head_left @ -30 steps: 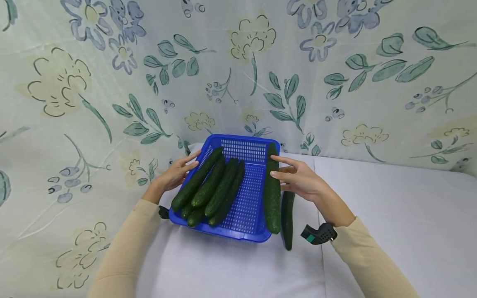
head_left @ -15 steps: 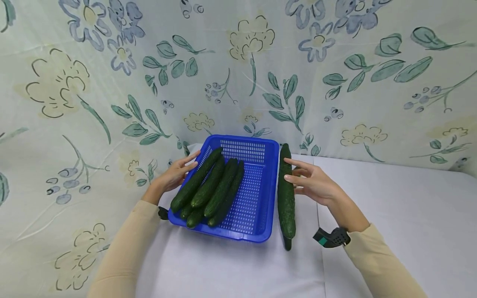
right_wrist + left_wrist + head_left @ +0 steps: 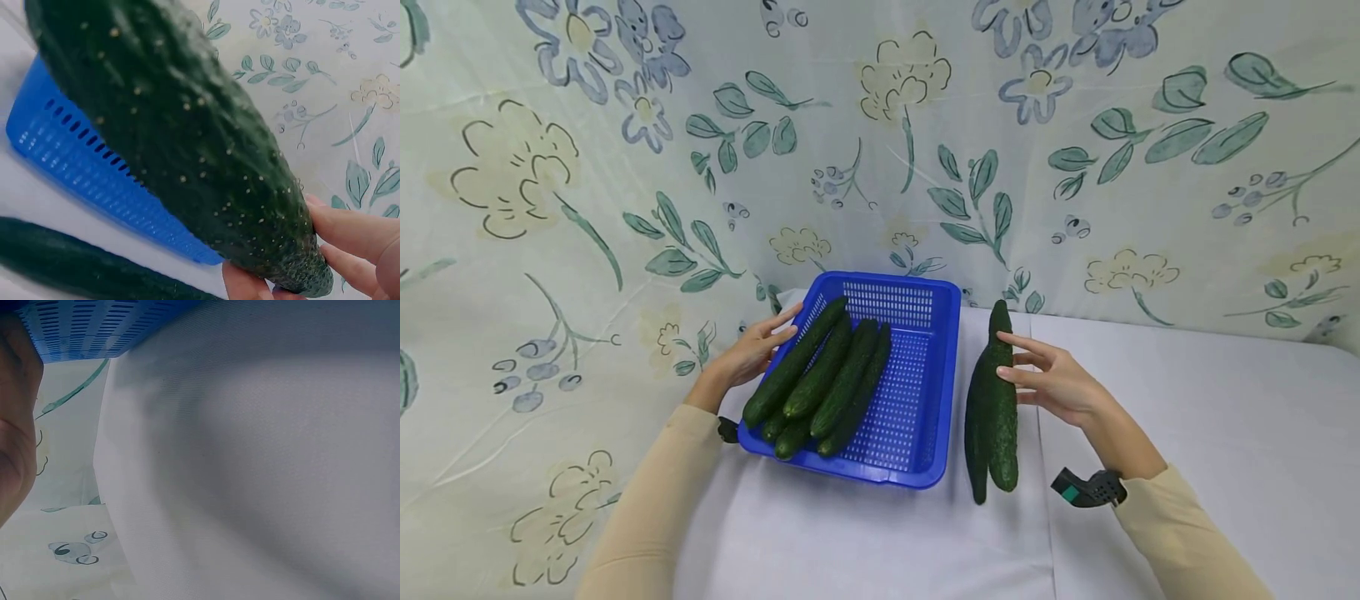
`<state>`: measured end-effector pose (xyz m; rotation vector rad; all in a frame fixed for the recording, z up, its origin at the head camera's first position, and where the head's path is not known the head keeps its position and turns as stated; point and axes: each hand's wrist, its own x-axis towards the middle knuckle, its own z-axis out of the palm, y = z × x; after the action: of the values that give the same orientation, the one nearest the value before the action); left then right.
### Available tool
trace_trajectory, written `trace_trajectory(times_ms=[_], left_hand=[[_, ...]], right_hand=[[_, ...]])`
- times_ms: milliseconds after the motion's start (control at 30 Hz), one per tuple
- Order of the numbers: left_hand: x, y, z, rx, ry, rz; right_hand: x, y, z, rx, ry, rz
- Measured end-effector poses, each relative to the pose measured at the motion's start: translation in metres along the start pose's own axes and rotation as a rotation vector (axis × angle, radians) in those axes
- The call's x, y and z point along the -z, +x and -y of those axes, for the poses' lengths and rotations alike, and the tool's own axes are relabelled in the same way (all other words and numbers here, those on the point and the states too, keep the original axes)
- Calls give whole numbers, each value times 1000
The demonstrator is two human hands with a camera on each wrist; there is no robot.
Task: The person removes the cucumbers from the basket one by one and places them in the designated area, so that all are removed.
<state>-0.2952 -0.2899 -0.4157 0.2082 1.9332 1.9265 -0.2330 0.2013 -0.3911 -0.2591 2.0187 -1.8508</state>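
Right hand [image 3: 1045, 379], partly closed, its thumb and fingers pinching the held cucumber [image 3: 1002, 417] toward its far end; from my remote post I see this cucumber to the right of the blue basket [image 3: 906, 400], apart from it. In the head view it overlaps the upper part of a second cucumber [image 3: 977, 425], which lies on the white worktop [image 3: 1120, 400] between it and the basket. The left hand [image 3: 752, 350], fingers extended, touches the basket's left rim; I cannot tell how its lower fingers lie. Several cucumbers [image 3: 808, 396] rest in the basket's left part, stacked lengthwise. A floral cloth [image 3: 850, 125] hangs behind.
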Motion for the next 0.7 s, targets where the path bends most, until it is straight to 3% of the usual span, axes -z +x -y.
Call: trace_trajectory(times_ms=[500, 700], left_hand=[[2, 3, 7, -31, 63, -23], [3, 3, 6, -22, 38, -14]], right_hand=[[20, -2, -34, -39, -21, -77], [20, -1, -42, -46, -25, -128]])
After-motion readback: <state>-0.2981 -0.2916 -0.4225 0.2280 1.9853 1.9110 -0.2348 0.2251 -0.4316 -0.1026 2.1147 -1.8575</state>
